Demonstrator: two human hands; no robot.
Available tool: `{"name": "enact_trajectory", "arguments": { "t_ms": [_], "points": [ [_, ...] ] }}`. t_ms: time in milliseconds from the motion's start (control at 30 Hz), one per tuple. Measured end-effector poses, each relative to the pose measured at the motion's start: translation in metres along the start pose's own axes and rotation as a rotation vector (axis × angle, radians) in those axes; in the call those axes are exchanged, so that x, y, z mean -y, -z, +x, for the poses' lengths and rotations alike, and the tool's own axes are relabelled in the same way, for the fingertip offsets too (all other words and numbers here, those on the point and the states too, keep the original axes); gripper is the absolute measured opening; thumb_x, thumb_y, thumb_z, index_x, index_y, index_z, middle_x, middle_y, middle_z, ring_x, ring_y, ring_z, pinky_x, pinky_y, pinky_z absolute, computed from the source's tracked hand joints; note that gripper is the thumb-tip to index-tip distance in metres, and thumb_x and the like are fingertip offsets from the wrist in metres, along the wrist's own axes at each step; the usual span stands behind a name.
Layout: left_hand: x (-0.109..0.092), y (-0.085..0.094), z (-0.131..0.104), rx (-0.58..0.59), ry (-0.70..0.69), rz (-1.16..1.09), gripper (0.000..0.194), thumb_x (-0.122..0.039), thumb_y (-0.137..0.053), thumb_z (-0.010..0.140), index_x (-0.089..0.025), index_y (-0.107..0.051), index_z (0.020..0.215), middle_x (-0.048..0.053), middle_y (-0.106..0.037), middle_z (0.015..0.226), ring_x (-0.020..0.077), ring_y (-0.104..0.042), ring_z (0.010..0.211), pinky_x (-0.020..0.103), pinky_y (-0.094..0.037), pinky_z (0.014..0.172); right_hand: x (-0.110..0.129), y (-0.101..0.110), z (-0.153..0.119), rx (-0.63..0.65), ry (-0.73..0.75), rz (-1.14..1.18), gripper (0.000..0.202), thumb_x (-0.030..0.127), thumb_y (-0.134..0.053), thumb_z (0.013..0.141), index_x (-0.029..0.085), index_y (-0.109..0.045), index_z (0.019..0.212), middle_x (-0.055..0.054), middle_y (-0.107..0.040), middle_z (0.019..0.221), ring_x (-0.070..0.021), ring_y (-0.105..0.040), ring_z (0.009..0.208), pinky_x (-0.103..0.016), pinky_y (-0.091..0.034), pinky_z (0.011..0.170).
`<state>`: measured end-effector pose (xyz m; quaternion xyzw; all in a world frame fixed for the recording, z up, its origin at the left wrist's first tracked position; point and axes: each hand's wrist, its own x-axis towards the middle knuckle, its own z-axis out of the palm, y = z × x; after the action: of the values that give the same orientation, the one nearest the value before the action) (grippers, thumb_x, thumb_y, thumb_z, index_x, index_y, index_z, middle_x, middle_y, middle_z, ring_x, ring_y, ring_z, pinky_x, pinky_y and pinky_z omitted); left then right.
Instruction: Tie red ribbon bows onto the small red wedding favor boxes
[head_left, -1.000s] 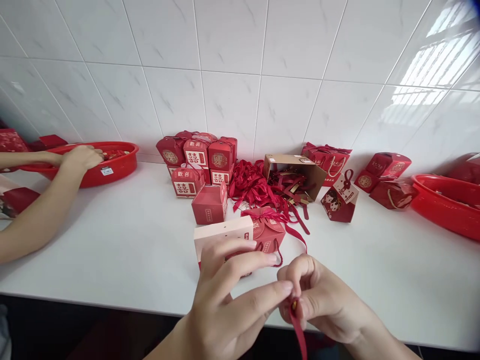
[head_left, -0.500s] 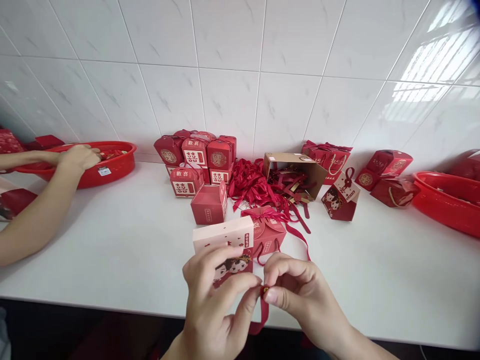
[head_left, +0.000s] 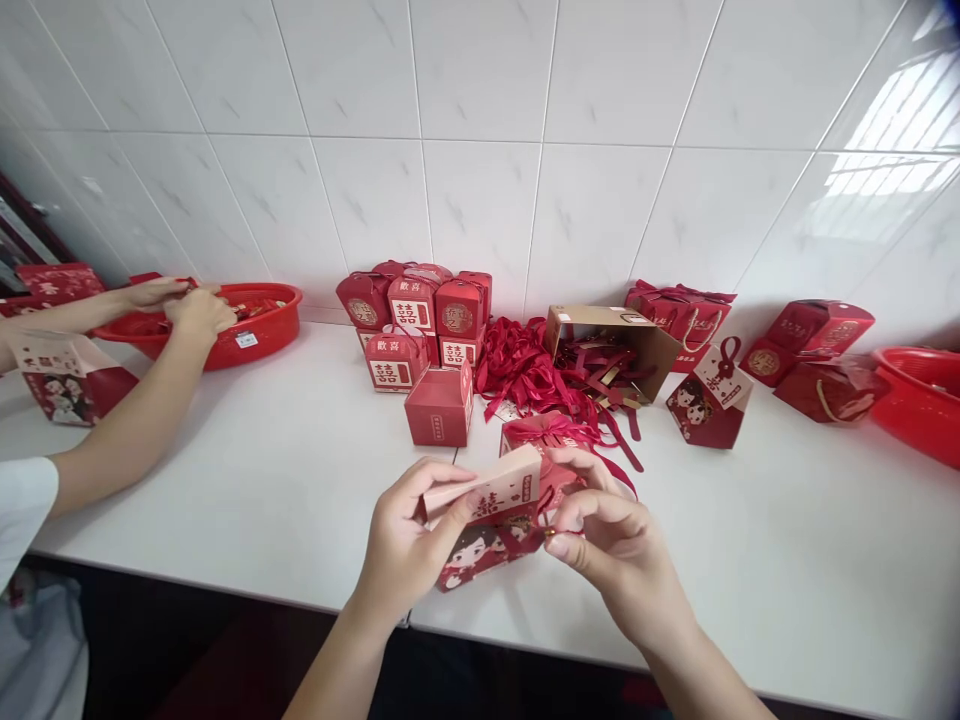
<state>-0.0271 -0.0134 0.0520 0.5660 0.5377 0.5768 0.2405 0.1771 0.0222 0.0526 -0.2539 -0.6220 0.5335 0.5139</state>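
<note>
My left hand (head_left: 409, 535) is closed on the pale upper part of a red gift box (head_left: 487, 560) printed with cartoon figures; its thumb presses the near face. Close to the box's right side, my right hand (head_left: 615, 545) pinches a red strap with a small gold stud (head_left: 551, 535), most of which its fingers hide. Behind them sits a red box with a ribbon bow (head_left: 536, 432), partly covered by the held box. A plain red open box (head_left: 439, 410) stands further left.
Finished-looking red boxes (head_left: 401, 330) stand stacked by the tiled wall, beside a heap of red ribbons (head_left: 517, 365) and a cardboard carton (head_left: 611, 325) of straps. A co-worker's hands (head_left: 195, 305) are over a red basin (head_left: 262, 340) at left. Another basin (head_left: 919, 405) is at right.
My left hand has let go of the strap and taken hold of the box's top, which has tilted. My right hand keeps the stud and has moved slightly right and up.
</note>
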Motion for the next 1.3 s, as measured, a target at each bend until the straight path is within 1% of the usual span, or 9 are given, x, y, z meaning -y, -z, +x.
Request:
{"name": "enact_trajectory", "arguments": {
  "t_ms": [67, 167, 300, 800, 933, 1000, 1067, 1167, 1300],
  "points": [
    [0.000, -0.004, -0.006, 0.017, -0.034, -0.008, 0.016, -0.033, -0.070, 0.084, -0.017, -0.068, 0.080, 0.009, -0.067, 0.100, 0.0230, -0.069, 0.091, 0.029, -0.057, 0.077, -0.004, -0.004, 0.000, 0.007, 0.020, -0.077, 0.008, 0.032, -0.083, 0.075, 0.029, -0.075, 0.074, -0.004, -0.054, 0.132, -0.0271, -0.049, 0.127, -0.038, -0.045, 0.098],
    [-0.002, -0.010, -0.015, 0.077, 0.025, -0.126, 0.016, -0.032, -0.065, 0.088, -0.018, -0.066, 0.083, 0.011, -0.062, 0.121, 0.0230, -0.069, 0.098, 0.029, -0.058, 0.078, -0.010, -0.011, -0.001, -0.015, 0.049, -0.189, 0.007, 0.033, -0.081, 0.076, 0.029, -0.076, 0.075, -0.007, -0.054, 0.135, -0.0310, -0.043, 0.134, -0.047, -0.039, 0.107],
    [-0.005, -0.015, -0.024, 0.168, 0.099, -0.197, 0.017, -0.033, -0.057, 0.094, -0.018, -0.064, 0.092, 0.008, -0.066, 0.107, 0.0198, -0.070, 0.094, 0.028, -0.056, 0.080, -0.014, -0.017, -0.003, -0.053, 0.092, -0.282, 0.004, 0.032, -0.078, 0.079, 0.029, -0.077, 0.077, -0.010, -0.058, 0.130, -0.0320, -0.049, 0.130, -0.046, -0.048, 0.099],
    [-0.005, -0.019, -0.030, 0.133, -0.103, -0.101, 0.012, -0.021, -0.054, 0.095, -0.019, -0.063, 0.089, 0.005, -0.065, 0.095, 0.0156, -0.064, 0.097, 0.023, -0.051, 0.085, -0.021, -0.018, -0.010, -0.133, 0.323, -0.372, 0.013, 0.017, -0.071, 0.083, 0.029, -0.074, 0.083, -0.006, -0.059, 0.122, -0.0207, -0.063, 0.102, -0.031, -0.053, 0.079],
    [-0.006, -0.017, -0.031, 0.169, -0.195, -0.094, 0.010, -0.016, -0.052, 0.094, -0.021, -0.061, 0.091, 0.005, -0.064, 0.096, 0.0163, -0.064, 0.097, 0.026, -0.053, 0.084, -0.028, -0.021, -0.011, -0.214, 0.292, -0.227, 0.021, 0.013, -0.073, 0.080, 0.028, -0.064, 0.093, -0.005, -0.062, 0.118, -0.0189, -0.064, 0.097, -0.028, -0.053, 0.071],
    [-0.005, -0.020, -0.032, 0.185, -0.268, -0.041, 0.011, -0.013, -0.059, 0.088, -0.022, -0.058, 0.095, 0.005, -0.062, 0.097, 0.0186, -0.064, 0.099, 0.030, -0.054, 0.085, -0.030, -0.023, -0.012, -0.208, 0.220, -0.111, 0.030, 0.014, -0.074, 0.078, 0.028, -0.056, 0.097, -0.002, -0.066, 0.102, -0.0159, -0.065, 0.082, -0.024, -0.052, 0.061],
    [-0.002, -0.026, -0.035, 0.135, -0.321, 0.024, 0.031, -0.014, -0.070, 0.079, -0.023, -0.052, 0.103, 0.007, -0.059, 0.107, 0.0228, -0.062, 0.104, 0.035, -0.055, 0.086, -0.029, -0.024, -0.013, -0.187, 0.189, -0.084, 0.028, 0.014, -0.074, 0.079, 0.027, -0.054, 0.093, 0.002, -0.064, 0.085, -0.0122, -0.062, 0.068, -0.021, -0.050, 0.057],
    [0.008, -0.040, -0.040, -0.078, -0.393, 0.121, 0.066, -0.022, -0.084, 0.066, -0.024, -0.041, 0.117, 0.014, -0.048, 0.124, 0.0292, -0.055, 0.116, 0.044, -0.054, 0.089, -0.024, -0.025, -0.014, -0.244, 0.254, -0.113, 0.023, 0.013, -0.073, 0.079, 0.024, -0.054, 0.085, 0.003, -0.059, 0.077, -0.0107, -0.060, 0.067, -0.019, -0.051, 0.059],
    [0.015, -0.047, -0.042, -0.254, -0.448, 0.219, 0.068, -0.021, -0.080, 0.073, -0.021, -0.038, 0.126, 0.013, -0.050, 0.120, 0.0261, -0.054, 0.115, 0.044, -0.051, 0.096, -0.014, -0.025, -0.018, -0.322, 0.339, -0.124, 0.022, 0.011, -0.071, 0.080, 0.023, -0.053, 0.086, 0.001, -0.057, 0.080, -0.0124, -0.060, 0.074, -0.020, -0.053, 0.064]
  ]
}}
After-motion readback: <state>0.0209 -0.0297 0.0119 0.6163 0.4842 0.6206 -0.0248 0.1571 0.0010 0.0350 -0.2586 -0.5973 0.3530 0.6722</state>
